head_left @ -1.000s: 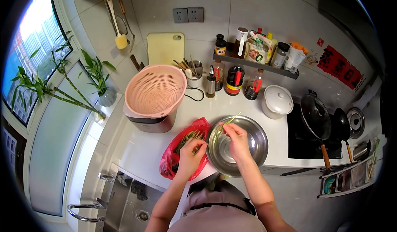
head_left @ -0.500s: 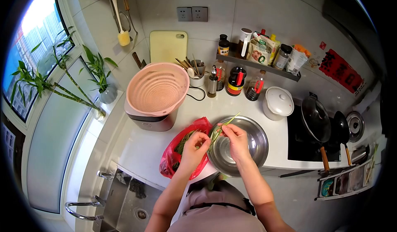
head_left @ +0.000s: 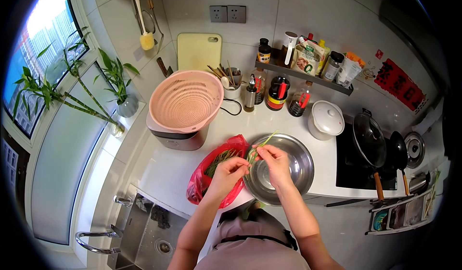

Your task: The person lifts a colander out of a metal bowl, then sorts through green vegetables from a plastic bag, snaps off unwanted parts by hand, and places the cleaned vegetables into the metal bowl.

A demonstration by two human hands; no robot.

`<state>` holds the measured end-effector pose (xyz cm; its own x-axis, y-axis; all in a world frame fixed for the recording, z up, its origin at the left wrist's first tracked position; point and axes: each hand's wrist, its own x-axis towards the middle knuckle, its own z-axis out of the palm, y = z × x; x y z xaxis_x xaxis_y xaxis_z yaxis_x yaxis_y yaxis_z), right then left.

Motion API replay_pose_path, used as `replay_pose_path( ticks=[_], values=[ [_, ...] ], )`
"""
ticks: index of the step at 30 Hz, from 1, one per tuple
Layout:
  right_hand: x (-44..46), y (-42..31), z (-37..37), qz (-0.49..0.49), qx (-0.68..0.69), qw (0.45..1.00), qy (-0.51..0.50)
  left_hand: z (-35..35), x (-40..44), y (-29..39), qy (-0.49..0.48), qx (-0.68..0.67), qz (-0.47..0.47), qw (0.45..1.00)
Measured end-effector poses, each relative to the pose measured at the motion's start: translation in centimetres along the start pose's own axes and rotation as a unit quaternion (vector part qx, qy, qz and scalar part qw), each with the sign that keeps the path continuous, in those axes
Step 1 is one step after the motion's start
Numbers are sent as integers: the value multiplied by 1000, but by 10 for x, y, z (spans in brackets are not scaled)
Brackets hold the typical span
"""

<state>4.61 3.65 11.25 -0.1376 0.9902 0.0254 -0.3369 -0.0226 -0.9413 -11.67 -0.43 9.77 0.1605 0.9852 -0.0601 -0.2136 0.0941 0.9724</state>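
The left hand (head_left: 230,174) has moved in, pinching green stems (head_left: 254,153) the right hand (head_left: 276,163) grips.

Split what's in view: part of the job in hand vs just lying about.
In the job, by the look of it:
- green stems, in the right hand; left hand close by
- red bag, more stems inside
- metal bowl, beneath the right hand

Lying about:
- pink colander
- cutting board
- white pot
- pan with lid
- brush

So the bowl (head_left: 299,162)'s right of the plastic bag (head_left: 196,176), and the colander (head_left: 185,101) sits far left on an appliance (head_left: 185,141).
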Motion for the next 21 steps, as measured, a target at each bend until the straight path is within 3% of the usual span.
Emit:
replay_pose_path(
  ticks=[3, 5, 9, 12, 14, 15, 17, 21],
  values=[
    [-2, -1, 3, 18, 7, 1000, 7, -3, 2, -8, 54, 63, 51, 995],
    [-3, 1, 3, 26, 22, 999, 15, -5, 2, -10, 92, 164, 149, 971],
    [-1, 3, -3, 16, 49, 998, 29, -5, -8, 2, 126, 204, 157, 958],
    [2, -2, -10, 14, 79, 996, 25, -13, -16, -10, 186, 133, 98, 969],
    [4, -5, -17, 15, 88, 996, 25, -43, -20, -52, 177, 427, 119, 879],
    [4, -6, -20, 17, 97, 995, 24, -59, -22, -76, 176, 427, 119, 879],
    [6, -8, -24, 21, 111, 993, 28, -86, -29, -118, 64, 723, 63, 685],
    [8, -11, -31, 25, 136, 990, 29, -89, -47, -130, 23, 754, 99, 649]
  ],
)
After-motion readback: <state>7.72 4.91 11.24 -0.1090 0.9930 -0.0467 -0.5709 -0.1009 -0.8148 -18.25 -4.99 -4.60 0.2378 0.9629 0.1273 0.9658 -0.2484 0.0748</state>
